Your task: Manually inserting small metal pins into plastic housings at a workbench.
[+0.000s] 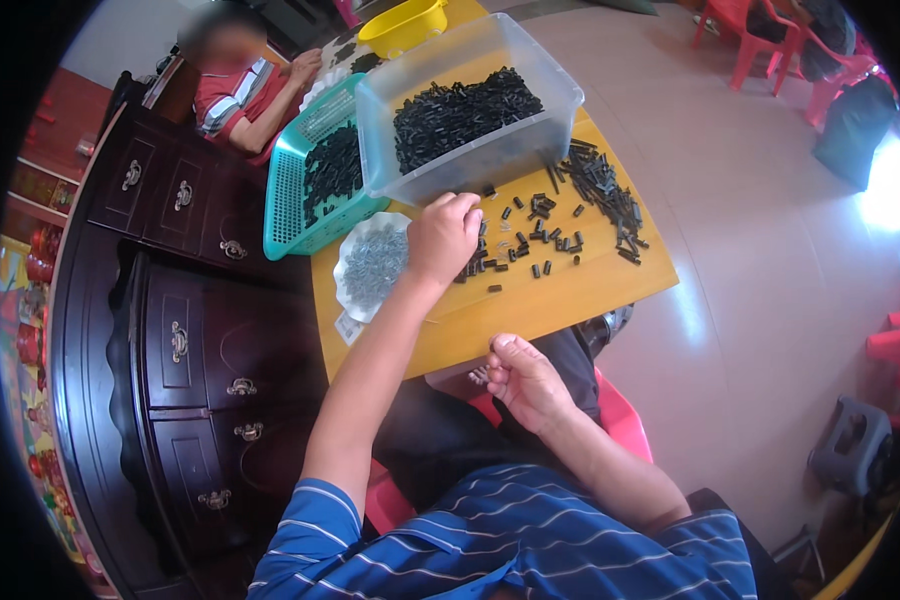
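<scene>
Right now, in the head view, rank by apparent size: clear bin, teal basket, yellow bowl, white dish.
1. Clear bin, largest.
2. Teal basket, partly hidden behind the bin.
3. White dish and yellow bowl: look alike; the bowl is farther and cut off, so unranked.

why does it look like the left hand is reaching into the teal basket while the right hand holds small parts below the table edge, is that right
Not quite. In the head view the left hand rests on the yellow table among the loose black pieces, just in front of the clear bin, not in the teal basket. The right hand does hold small parts below the table edge.
</scene>
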Demonstrator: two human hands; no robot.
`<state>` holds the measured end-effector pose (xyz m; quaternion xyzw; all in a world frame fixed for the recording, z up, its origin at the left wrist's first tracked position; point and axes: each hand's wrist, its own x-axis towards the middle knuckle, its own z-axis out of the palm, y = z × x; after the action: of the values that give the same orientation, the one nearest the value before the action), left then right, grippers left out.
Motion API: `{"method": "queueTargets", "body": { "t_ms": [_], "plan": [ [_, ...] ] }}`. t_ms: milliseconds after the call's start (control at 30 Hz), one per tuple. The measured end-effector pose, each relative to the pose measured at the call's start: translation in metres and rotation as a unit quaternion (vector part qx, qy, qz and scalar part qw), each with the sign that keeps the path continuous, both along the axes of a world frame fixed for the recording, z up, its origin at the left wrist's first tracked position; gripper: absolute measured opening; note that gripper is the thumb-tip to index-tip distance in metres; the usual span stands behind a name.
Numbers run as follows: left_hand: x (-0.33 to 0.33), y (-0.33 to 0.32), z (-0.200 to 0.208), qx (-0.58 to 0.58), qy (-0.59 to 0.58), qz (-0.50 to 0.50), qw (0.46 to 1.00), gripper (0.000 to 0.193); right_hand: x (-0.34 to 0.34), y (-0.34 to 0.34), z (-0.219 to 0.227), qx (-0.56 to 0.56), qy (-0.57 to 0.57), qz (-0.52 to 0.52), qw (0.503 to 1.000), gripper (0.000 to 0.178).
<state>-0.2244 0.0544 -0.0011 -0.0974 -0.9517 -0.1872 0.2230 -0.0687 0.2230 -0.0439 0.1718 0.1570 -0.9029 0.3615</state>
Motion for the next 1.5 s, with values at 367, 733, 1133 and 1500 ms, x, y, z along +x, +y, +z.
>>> {"method": "queueTargets", "body": {
  "t_ms": [367,733,1133,1500],
  "plan": [
    [-0.040,0.022,-0.013,-0.081,-0.093,0.035,0.992,0.011,-0.001,0.003,-0.001,-0.022,-0.011,0.003,1.000,0.012],
    [-0.049,0.026,-0.017,-0.094,-0.131,0.067,0.985,0.010,-0.004,0.005,0.003,-0.011,-0.002,0.001,1.000,0.012],
    [-0.019,0.005,0.023,-0.068,-0.050,0.030,0.996,0.011,-0.001,0.001,0.007,0.038,0.035,-0.001,0.999,0.010],
    [0.140,0.005,0.023,0.524,-0.256,-0.069,0.809,0.004,0.002,0.000,0.008,0.114,0.123,-0.034,0.985,0.012]
  ]
}}
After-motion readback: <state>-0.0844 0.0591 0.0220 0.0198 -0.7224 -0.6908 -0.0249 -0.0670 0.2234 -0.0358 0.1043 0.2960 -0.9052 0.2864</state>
